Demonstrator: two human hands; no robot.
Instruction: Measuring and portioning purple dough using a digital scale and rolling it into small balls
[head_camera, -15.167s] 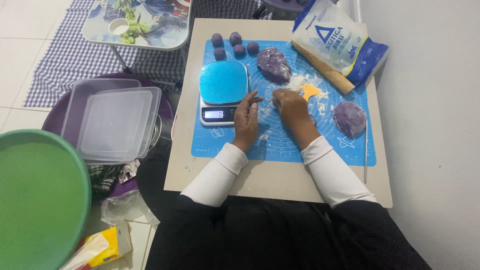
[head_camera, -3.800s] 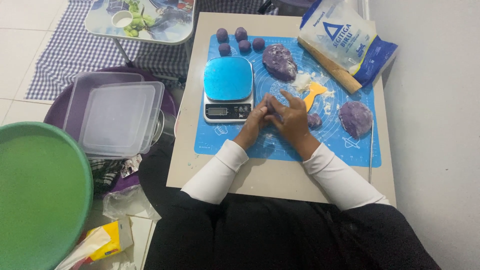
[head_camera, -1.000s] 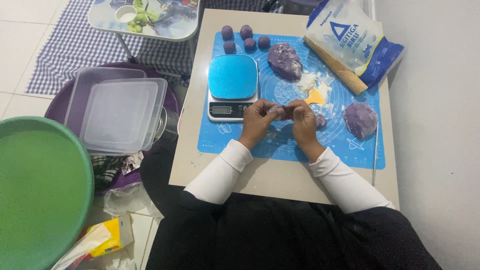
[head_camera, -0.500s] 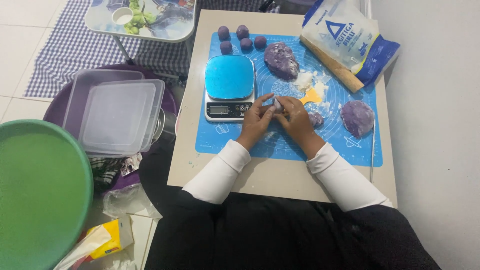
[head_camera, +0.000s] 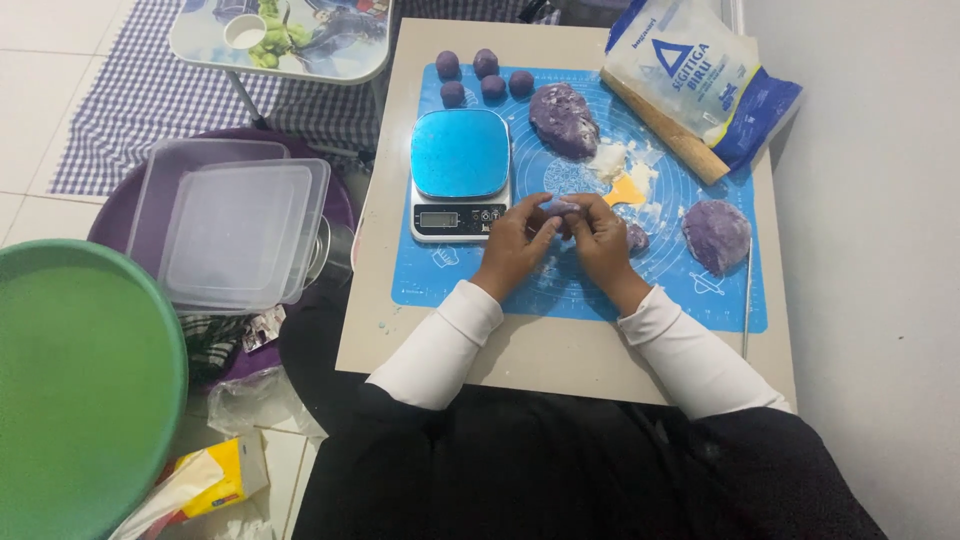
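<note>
Both hands, left hand (head_camera: 517, 243) and right hand (head_camera: 601, 238), meet over the blue mat (head_camera: 480, 285), fingers pinched narrow around a small purple dough piece (head_camera: 558, 207) right beside the scale (head_camera: 459, 172).

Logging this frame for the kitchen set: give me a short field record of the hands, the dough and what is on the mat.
left hand: fingertips meet the right hand's over the mat, pinching a small piece of purple dough
right hand: pinching the same piece
surface: blue baking mat on a low beige table
scale: blue-topped, just beyond the left hand, nothing on it
dough balls: five, purple, at the mat's far edge
large dough lumps: one beyond the hands, one to their right
flour bag: far right corner
</note>
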